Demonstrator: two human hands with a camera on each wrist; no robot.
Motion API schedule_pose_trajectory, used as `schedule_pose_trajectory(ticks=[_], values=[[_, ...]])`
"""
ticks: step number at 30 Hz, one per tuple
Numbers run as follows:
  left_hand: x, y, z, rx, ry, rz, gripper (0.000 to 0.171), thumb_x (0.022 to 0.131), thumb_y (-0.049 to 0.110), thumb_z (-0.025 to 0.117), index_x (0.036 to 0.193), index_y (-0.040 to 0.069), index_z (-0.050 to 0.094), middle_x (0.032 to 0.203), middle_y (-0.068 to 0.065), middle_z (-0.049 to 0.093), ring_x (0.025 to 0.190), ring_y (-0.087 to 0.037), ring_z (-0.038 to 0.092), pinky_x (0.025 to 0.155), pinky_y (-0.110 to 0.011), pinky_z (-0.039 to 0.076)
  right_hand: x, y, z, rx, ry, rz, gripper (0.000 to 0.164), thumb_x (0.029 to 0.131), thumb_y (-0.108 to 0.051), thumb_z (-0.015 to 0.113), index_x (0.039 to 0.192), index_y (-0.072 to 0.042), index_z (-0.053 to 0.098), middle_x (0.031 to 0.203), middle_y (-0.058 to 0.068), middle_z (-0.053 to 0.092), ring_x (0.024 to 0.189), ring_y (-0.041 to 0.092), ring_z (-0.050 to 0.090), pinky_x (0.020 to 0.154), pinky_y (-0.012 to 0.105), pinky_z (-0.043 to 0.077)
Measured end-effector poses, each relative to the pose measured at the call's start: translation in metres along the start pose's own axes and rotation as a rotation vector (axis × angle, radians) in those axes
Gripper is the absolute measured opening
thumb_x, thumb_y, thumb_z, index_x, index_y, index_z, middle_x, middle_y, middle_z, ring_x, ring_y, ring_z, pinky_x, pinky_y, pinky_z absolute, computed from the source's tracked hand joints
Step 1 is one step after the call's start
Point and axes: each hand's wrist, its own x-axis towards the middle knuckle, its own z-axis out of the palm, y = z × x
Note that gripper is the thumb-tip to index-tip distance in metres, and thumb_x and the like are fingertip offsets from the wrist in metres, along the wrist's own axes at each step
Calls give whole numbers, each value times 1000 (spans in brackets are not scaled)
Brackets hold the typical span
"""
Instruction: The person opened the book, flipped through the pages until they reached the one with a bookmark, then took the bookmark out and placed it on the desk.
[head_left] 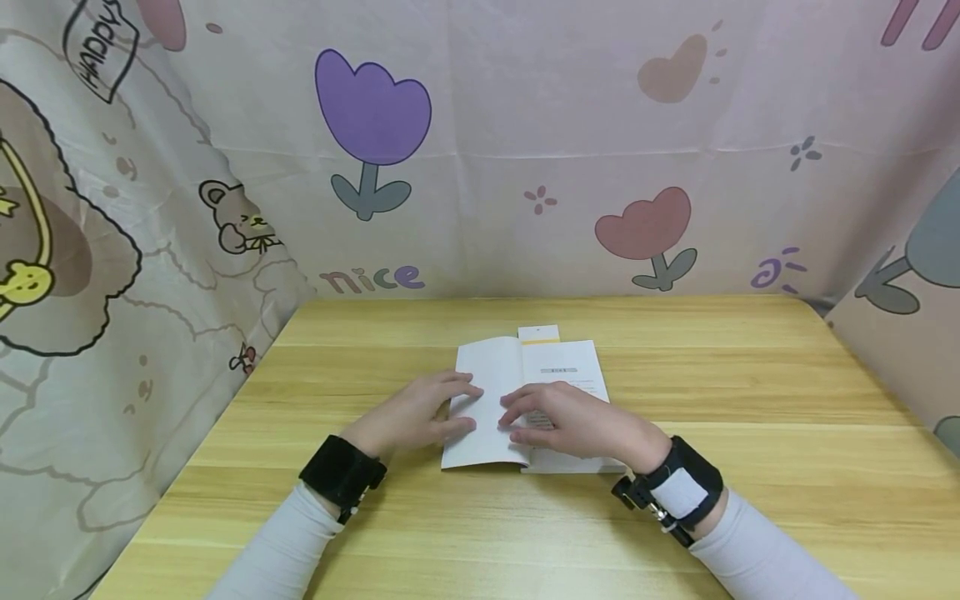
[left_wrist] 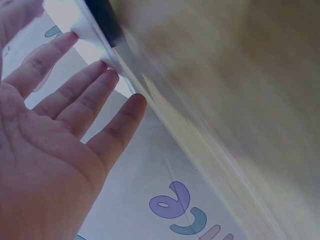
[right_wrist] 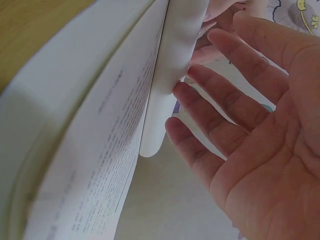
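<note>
An open book lies on the wooden table, its left page blank and its right page printed with lines of text. My left hand rests at the book's left edge, the fingertips on the blank page and nothing gripped. Across the printed page reaches my right hand. Its fingers are loosely bent, their tips touching the blank page near the spine; part of the text is hidden beneath it. From the top of the book sticks a white card with a yellow stripe.
The wooden table stretches out on both sides of the book. Behind it and to the left hangs a printed cloth with flowers and cartoon bears. Each wrist wears a black strap with a small device on it.
</note>
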Motion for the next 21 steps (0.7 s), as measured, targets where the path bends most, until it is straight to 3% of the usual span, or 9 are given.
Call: schedule_pose_trajectory(ticks=[4, 13, 21], values=[[0, 0, 1, 5, -21, -6, 55, 89, 53, 60, 134, 21, 59, 145, -6, 43, 132, -24, 37, 104, -45, 34, 0, 0, 0, 13, 4, -4, 25, 95, -32, 60, 112, -17, 71, 131, 4, 56, 115, 12, 53, 95, 31, 44], [1, -1, 3, 22, -22, 10, 57, 88, 54, 61, 133, 20, 60, 143, -7, 46, 131, -24, 39, 104, -43, 34, -1, 2, -1, 19, 24, -9, 22, 95, -31, 61, 110, -19, 71, 127, 2, 58, 111, 10, 54, 91, 31, 47], [2, -1, 6, 17, -31, 4, 56, 87, 52, 64, 132, 19, 61, 142, -8, 46, 130, -25, 40, 104, -44, 35, -1, 2, -3, 39, 3, -6, 15, 95, -23, 62, 106, -17, 70, 109, -9, 60, 97, 12, 58, 83, 33, 50]])
